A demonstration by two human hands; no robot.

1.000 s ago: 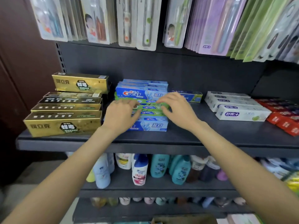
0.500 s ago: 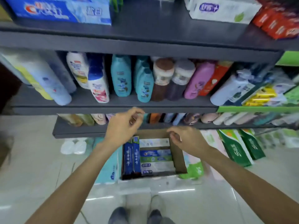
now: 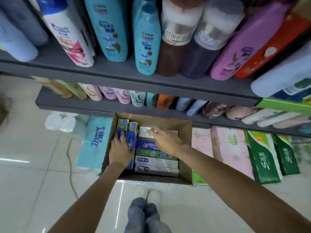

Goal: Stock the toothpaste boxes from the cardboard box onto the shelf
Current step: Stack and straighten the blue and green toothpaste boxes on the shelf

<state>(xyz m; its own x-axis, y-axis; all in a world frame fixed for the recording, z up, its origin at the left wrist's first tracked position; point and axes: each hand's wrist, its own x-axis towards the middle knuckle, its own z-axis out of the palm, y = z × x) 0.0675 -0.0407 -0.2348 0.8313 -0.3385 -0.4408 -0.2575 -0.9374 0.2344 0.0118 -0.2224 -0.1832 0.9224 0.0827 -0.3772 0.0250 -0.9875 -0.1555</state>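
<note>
An open cardboard box (image 3: pixel 187 148) stands on the floor under the lowest shelf, holding several toothpaste boxes. Two blue toothpaste boxes (image 3: pixel 124 126) lie lengthwise at its left side. My left hand (image 3: pixel 120 151) lies on them, fingers spread across both, and neither is lifted. Crosswise on the right lie a pale box (image 3: pixel 143 132), a blue Crest box (image 3: pixel 146 145), a green box (image 3: pixel 156 154) and white boxes (image 3: pixel 157 163). My right hand (image 3: pixel 165 140) reaches over these, fingertips on the pale box, holding nothing. The toothpaste shelf is out of view above.
Shampoo bottles fill the grey shelf (image 3: pixel 117 73) overhead and a lower shelf (image 3: pixel 75 105) juts out just above the box. Tissue packs flank the box: a light blue pack (image 3: pixel 94 140) on the left, pink (image 3: pixel 230 148) and green packs (image 3: pixel 262 157) on the right. My feet (image 3: pixel 148 194) stand on tiled floor.
My view dropped from the toothpaste shelf to the floor. Both hands left the stacked boxes on the shelf and came down into the cardboard box, now touching the boxes inside.
</note>
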